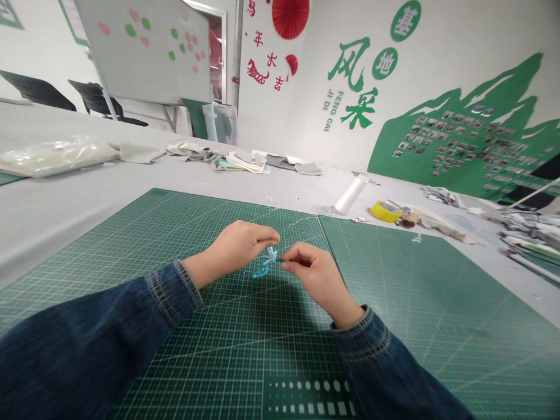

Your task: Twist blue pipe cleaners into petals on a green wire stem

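Note:
A small blue, translucent flower-like piece, apparently beaded, is held just above the green cutting mat. Its loops droop below the fingers, and a pale centre shows between my hands. My left hand is closed at its upper part, thumb and fingers pressed together over one loop. From the right, my right hand pinches the thin dark green stem between thumb and forefinger. The ends of the stem and the top of the piece are hidden by my fingers.
A second cutting mat adjoins on the right. Behind lie a white roll, yellow tape, and folded cloths. A plastic-wrapped bundle is at the far left; cloth scraps pile at the right.

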Demonstrator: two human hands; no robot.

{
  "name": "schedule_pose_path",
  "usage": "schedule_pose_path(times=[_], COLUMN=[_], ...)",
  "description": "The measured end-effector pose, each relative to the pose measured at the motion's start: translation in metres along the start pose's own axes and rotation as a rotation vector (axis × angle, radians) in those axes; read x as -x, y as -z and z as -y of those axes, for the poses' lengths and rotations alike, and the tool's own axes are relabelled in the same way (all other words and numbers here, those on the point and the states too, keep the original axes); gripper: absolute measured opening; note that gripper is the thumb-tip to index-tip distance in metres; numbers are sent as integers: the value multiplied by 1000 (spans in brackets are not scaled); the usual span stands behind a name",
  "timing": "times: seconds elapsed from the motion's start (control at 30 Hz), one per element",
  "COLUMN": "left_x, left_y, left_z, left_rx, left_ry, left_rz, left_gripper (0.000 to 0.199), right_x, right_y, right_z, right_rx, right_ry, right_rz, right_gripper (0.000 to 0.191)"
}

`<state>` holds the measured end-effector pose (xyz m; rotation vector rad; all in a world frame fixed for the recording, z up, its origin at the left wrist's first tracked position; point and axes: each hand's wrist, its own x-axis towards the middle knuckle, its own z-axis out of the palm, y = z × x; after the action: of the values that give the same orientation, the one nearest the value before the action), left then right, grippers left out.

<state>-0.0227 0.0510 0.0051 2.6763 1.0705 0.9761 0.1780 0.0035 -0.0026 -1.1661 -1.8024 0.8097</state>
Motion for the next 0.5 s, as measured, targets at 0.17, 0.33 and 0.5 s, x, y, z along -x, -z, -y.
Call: schedule_pose_path(times=[0.17,0.33,0.5], left_x=[-2,-1,6], left_y=[-2,-7,-18], left_z=[-1,-12,-19], left_rx=[248,363,179], left_ry=[126,160,36], left_rz=[32,56,-79], left_gripper=[24,20,23], right_x=[0,-2,-3], right_y=[-1,-3,-6], right_z=[1,1,-2], right_rx=[-394,-599,-533], right_ry=[-138,-141,-130], right_rz=[-94,-229,-319], right_gripper=[8,11,9])
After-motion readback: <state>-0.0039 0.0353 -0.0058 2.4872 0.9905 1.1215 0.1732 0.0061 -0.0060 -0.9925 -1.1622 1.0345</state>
